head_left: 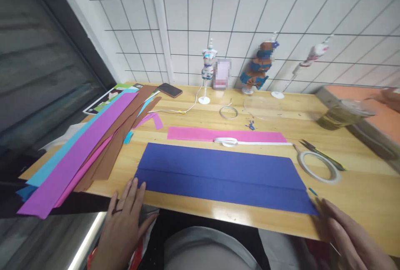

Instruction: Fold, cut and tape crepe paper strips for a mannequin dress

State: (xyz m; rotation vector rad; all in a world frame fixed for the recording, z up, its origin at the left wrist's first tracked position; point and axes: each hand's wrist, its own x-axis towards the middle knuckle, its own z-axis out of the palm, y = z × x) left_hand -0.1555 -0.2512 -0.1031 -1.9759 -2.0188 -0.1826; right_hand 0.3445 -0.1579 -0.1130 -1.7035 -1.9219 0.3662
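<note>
A wide dark blue sheet (218, 174), paper or cloth, lies flat on the table in front of me, with a crease along its length. My left hand (125, 220) lies palm down, its fingers spread, and the fingertips are at the sheet's near left corner. Stretched out at the near right corner is my right hand (351, 234); it is slightly blurred, and I cannot tell whether it presses on the sheet. Behind the blue sheet lie a pink strip (193, 133) and a narrow white ribbon (256, 143), looped at one end.
Colored strips (84, 145) are piled at the left, overhanging the table edge. A tape roll (318, 168) and thread snips (325, 155) lie at the right, near a cup (340, 116). Behind stand a phone (170, 90) lying flat, small mannequins (208, 63) and a ring (228, 112).
</note>
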